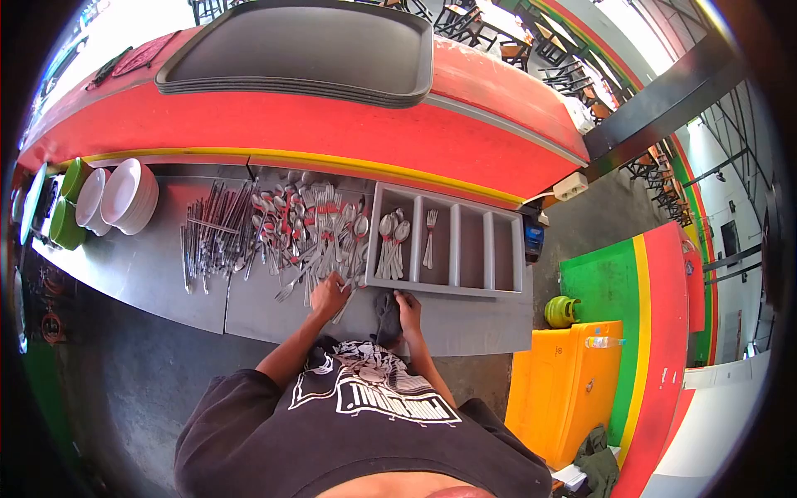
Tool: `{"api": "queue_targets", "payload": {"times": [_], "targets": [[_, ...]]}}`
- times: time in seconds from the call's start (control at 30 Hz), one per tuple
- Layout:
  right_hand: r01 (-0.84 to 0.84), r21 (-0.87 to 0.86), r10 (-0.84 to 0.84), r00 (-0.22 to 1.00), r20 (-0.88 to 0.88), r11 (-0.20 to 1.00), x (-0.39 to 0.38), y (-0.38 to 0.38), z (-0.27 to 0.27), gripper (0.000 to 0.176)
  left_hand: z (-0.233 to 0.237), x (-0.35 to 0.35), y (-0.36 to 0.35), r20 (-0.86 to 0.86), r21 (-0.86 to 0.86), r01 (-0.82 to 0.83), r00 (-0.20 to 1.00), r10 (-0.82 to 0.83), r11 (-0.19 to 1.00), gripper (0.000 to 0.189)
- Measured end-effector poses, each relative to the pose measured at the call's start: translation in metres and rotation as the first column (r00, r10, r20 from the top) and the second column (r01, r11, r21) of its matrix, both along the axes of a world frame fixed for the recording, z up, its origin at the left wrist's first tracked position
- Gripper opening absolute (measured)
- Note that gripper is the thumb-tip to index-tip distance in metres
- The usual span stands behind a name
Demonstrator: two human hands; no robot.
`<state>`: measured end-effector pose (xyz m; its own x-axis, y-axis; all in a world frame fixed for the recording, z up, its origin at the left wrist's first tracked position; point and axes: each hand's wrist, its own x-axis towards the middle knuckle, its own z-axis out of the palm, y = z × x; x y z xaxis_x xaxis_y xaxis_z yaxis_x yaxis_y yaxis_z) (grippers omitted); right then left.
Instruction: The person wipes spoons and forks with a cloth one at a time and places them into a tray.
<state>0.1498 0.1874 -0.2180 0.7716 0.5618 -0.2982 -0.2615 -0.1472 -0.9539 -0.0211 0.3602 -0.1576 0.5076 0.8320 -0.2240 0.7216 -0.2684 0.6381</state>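
In the head view, the left hand [330,295] lay on the near edge of the cutlery [309,228], a loose tangle of forks and spoons spread over the counter [149,266]. Its fingers were bent down and close together on a few handles. Whether they actually pinched a piece could not be told. The right hand [408,311] sat just beside it, fingers closed on a dark cloth [385,322] that draped at the counter's front edge, below the caddy [469,249].

The caddy stood to the right of the pile, nearly touching it. Its left compartment held spoons [392,241], the next a single fork [430,236], and the two on the right looked bare. Left of the pile lay a second heap, of knives [212,236], and farther left stood plates [129,195] and green bowls [66,224]. Dark trays [307,50] were stacked on the red ledge behind.

The cutlery was probably steel: stiff, light piece by piece, smooth and likely slippery. Tines and bowls seemed interlocked, so a piece would likely come free best when gripped by its handle and drawn lengthwise. The cloth looked soft and limp, easy to bunch anywhere.
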Motion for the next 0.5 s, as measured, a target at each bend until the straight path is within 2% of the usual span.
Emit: {"api": "queue_targets", "payload": {"times": [0.13,0.23,0.33,0.5], "targets": [[0.013,-0.001,-0.013,1.0,0.009,1.0,0.0,0.001,0.0,0.016,0.0,0.001,0.001,-0.027,-0.054,0.026,0.999,-0.028,0.998,0.029],[0.009,0.043,-0.01,1.0,0.013,0.999,0.0,0.002,0.0,0.017,0.0,-0.002,-0.001,0.012,-0.023,0.082,0.997,-0.082,0.996,0.026],[0.026,0.013,-0.026,1.0,-0.005,1.0,-0.002,0.002,0.004,0.018,0.001,-0.002,-0.001,-0.028,-0.026,0.086,0.996,-0.087,0.996,0.027],[0.018,0.017,-0.018,1.0,-0.009,1.0,-0.001,0.002,0.006,0.016,0.0,-0.004,0.003,-0.053,-0.015,0.183,0.982,-0.184,0.983,0.024]]}}
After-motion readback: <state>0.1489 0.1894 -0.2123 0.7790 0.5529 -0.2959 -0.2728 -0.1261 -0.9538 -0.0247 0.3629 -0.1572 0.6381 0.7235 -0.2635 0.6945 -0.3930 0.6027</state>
